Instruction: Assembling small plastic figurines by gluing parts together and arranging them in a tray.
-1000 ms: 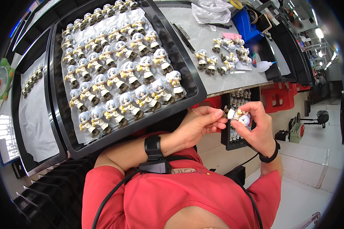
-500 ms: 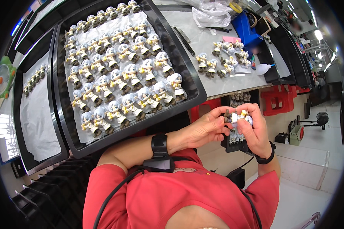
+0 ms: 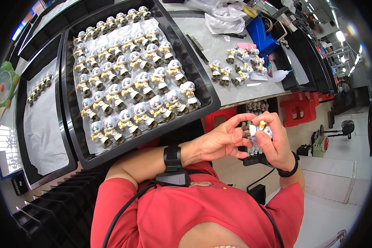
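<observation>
A small toy figurine (image 3: 260, 130) with pale hair and a cream outfit is held in front of my chest, below the table edge. My right hand (image 3: 277, 144) wraps around it from the right. My left hand (image 3: 219, 140) pinches its left side with thumb and fingers; that wrist wears a black watch (image 3: 172, 157). A big black tray (image 3: 202, 82) on the table holds several rows of the same figurines (image 3: 132, 74) on white paper. A loose group of figurines (image 3: 235, 68) stands on the grey tabletop right of the tray.
A second black tray (image 3: 37, 120) with white paper and a few figurines lies at the left. A blue tool (image 3: 262, 35), white plastic bag (image 3: 225, 16) and squeeze bottle (image 3: 282, 74) sit at the back. Red stools (image 3: 304, 109) stand under the table. A green fan (image 3: 4, 84) is far left.
Both hands with the figurine have shifted slightly lower and to the right, and the left fingers have changed their pinch on it.
</observation>
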Motion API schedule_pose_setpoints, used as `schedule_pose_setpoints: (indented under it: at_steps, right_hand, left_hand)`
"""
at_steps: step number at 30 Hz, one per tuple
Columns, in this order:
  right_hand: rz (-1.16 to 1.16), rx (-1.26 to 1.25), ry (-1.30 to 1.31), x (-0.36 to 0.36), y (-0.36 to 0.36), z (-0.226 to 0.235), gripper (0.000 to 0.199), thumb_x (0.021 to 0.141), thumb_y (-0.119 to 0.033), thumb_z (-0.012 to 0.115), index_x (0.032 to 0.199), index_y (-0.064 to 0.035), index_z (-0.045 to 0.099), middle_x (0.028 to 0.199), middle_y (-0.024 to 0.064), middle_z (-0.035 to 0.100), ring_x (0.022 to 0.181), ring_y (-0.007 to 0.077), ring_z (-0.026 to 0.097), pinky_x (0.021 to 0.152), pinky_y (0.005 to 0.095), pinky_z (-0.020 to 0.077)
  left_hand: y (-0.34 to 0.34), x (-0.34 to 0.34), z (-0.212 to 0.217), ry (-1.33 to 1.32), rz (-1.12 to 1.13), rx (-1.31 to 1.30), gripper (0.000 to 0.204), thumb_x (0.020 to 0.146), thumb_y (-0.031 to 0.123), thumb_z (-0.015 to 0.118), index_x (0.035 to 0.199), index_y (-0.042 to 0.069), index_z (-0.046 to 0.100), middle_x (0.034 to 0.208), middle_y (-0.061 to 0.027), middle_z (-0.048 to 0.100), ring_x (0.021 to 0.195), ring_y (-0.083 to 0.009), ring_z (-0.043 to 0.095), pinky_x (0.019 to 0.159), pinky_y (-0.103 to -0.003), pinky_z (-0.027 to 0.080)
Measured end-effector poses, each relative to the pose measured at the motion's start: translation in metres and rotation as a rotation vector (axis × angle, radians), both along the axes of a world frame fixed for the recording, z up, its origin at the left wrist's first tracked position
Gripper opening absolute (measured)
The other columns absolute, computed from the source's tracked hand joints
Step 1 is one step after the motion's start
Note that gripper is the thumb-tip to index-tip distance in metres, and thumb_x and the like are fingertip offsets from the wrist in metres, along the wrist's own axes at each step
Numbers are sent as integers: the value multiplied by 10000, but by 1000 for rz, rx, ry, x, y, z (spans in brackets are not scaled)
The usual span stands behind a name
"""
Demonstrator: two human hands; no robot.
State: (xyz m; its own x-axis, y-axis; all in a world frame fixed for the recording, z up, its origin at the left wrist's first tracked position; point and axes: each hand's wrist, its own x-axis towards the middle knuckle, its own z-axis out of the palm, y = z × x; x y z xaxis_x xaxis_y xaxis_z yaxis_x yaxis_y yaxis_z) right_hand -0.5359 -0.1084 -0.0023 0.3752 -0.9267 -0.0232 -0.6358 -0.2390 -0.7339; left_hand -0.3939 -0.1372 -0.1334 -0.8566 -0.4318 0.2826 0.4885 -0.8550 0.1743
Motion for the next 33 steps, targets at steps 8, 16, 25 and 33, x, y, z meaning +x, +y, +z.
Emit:
schedule_pose_setpoints:
  at_steps: [8, 16, 25, 33]
  right_hand:
    - [-100, 73, -144, 3, -4, 9, 196, 855, -107, 518, 1022, -11, 480, 826, 41, 532, 677, 79, 474, 604, 219, 393]
    - [179, -160, -207, 40, -31, 32, 199, 833, -132, 548, 1002, -32, 510, 803, 40, 513, 623, 95, 437, 569, 220, 357]
    - [542, -60, -371, 112, -81, 56, 277, 837, -104, 572, 1064, -30, 430, 881, 14, 482, 742, 29, 445, 607, 173, 369]
    - [675, 128, -550, 182, -135, 47, 312, 833, -23, 578, 1113, -28, 441, 972, 24, 514, 837, 49, 530, 694, 187, 437]
  left_hand:
    - [-3, 27, 29, -248, 156, -47, 395, 849, 242, 611, 1168, 141, 402, 971, -6, 552, 864, -101, 568, 745, -301, 496]
    - [7, 96, 98, -568, 607, -293, 321, 836, 165, 626, 1079, 69, 439, 888, -14, 574, 806, -76, 562, 703, -213, 463]
    - [17, 172, 146, -835, 942, -508, 311, 854, 115, 586, 1126, 64, 443, 906, -28, 575, 841, -90, 552, 727, -226, 448]
    - [-14, 232, 139, -938, 1101, -513, 383, 834, 84, 611, 1178, 78, 442, 904, -42, 600, 864, -105, 586, 767, -230, 457]
